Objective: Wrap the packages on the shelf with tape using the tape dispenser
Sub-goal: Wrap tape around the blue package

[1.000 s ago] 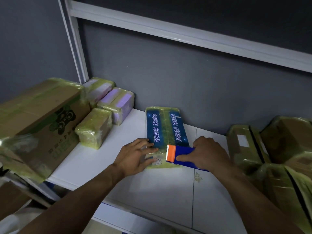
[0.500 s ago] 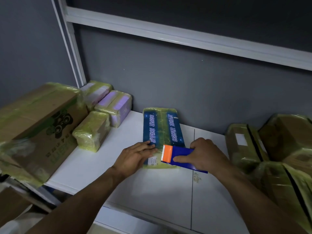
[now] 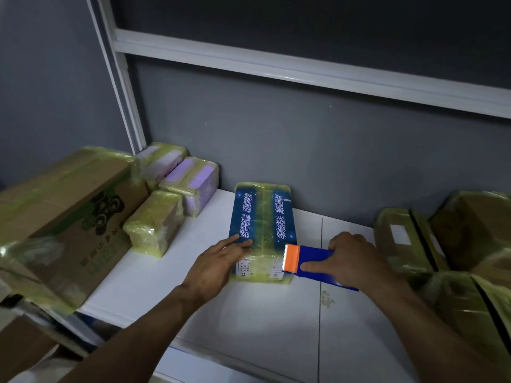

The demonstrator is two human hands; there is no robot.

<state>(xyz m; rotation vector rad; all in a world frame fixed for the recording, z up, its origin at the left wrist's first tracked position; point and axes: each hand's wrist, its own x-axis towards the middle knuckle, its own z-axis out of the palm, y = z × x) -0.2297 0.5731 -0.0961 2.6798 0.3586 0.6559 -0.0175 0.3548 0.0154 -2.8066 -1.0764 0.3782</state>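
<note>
The blue package (image 3: 262, 230) lay flat on the white shelf (image 3: 249, 327), well in from the front edge, with its far end close to the grey wall. Yellowish tape already ran down its middle and across its near end. And there was the tape dispenser (image 3: 318, 268), blue-bodied, with its orange toothed head (image 3: 291, 258) right against the package's near right edge. This looked like a crosswise band being laid or finished at that end, though the strand itself was too faint to make out. To do it well, the package would want to be pinned so it could not skate on the smooth shelf. The dispenser should run low and flat so the tape goes down taut. Then tip the teeth in for a clean cut and rub the tail down. The left hand (image 3: 218, 261) was doing the pinning. It lay open, fingers straight and pressed flat on the near left part of the package, with the heel trailing off onto the shelf. The right hand (image 3: 351, 258) gripped the dispenser, fingers curled over its body and one finger stretched along the side toward the orange head. Off to the left sat small tape-wrapped parcels (image 3: 154, 222), two showing purple (image 3: 193, 181), beside a big cardboard box (image 3: 63, 222) printed with a cartoon animal. More wrapped cartons (image 3: 401, 239) crowded the right end, just beside the right hand.
</note>
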